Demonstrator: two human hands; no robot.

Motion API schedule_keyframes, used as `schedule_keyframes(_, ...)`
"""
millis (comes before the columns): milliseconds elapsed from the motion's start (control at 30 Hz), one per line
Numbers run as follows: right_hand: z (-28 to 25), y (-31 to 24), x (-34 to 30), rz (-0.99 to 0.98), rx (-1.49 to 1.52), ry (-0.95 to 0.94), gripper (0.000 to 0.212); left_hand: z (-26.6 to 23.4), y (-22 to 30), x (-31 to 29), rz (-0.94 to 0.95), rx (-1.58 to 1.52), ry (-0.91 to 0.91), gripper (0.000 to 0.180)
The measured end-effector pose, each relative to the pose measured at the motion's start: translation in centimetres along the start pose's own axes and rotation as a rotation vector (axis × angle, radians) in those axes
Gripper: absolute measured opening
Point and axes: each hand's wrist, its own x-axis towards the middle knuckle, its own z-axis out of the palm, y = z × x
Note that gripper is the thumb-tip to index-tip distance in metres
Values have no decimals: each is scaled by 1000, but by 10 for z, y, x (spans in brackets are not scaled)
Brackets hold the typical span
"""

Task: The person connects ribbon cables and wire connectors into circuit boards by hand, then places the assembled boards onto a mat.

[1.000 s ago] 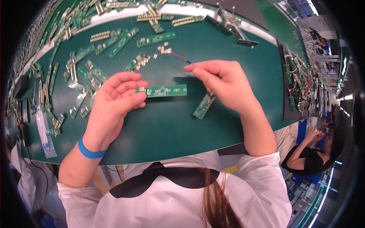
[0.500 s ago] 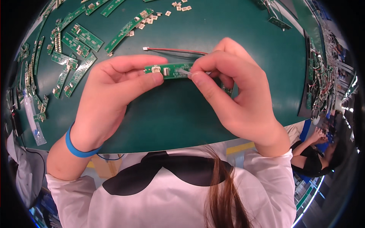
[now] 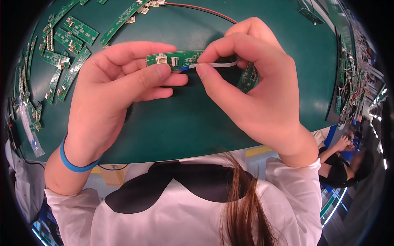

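My left hand (image 3: 119, 74) pinches the left part of a narrow green circuit board (image 3: 183, 58) between thumb and fingers. The board carries a white socket (image 3: 161, 59) and a smaller connector (image 3: 175, 61). My right hand (image 3: 256, 74) holds a flat white ribbon cable (image 3: 223, 64) between thumb and forefinger. The cable's blue end (image 3: 184, 68) lies at the board's lower edge, just right of the smaller connector. Part of a second green board (image 3: 247, 79) shows below my right fingers. A red and black wire (image 3: 201, 8) runs behind my right hand, where its end is hidden.
Several green boards (image 3: 74, 76) lie at the left of the green table (image 3: 176, 123). Small white connectors (image 3: 144, 10) sit by a long board (image 3: 122, 22) at the top. Boards with wires (image 3: 347, 82) crowd the right edge. Another person (image 3: 338, 162) sits at the lower right.
The view has shifted. My right hand has drawn slightly back, and the ribbon cable's blue end now shows at the board's lower edge. My left hand still holds the board.
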Motion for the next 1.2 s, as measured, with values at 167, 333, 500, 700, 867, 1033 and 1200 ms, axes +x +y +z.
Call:
schedule_keyframes(167,1,-8,3,28,27,-20,6,0,-2,1,9,-11,-5,27)
schedule_keyframes(333,4,-4,2,-31,66,33,4,1,0,1,11,-17,-5,27)
schedule_keyframes(500,-1,-17,6,65,73,-46,4,-1,-2,2,4,-18,-8,26)
schedule_keyframes(700,-1,-19,6,84,80,-41,4,1,-2,1,9,-4,-10,26)
schedule_keyframes(867,-2,-19,7,69,69,-54,4,2,0,1,4,25,5,26)
schedule_keyframes(1033,4,-3,2,66,22,-3,5,3,0,1,13,25,-5,27)
schedule_keyframes(1200,5,-3,1,89,-15,6,7,2,1,1,6,23,-7,27)
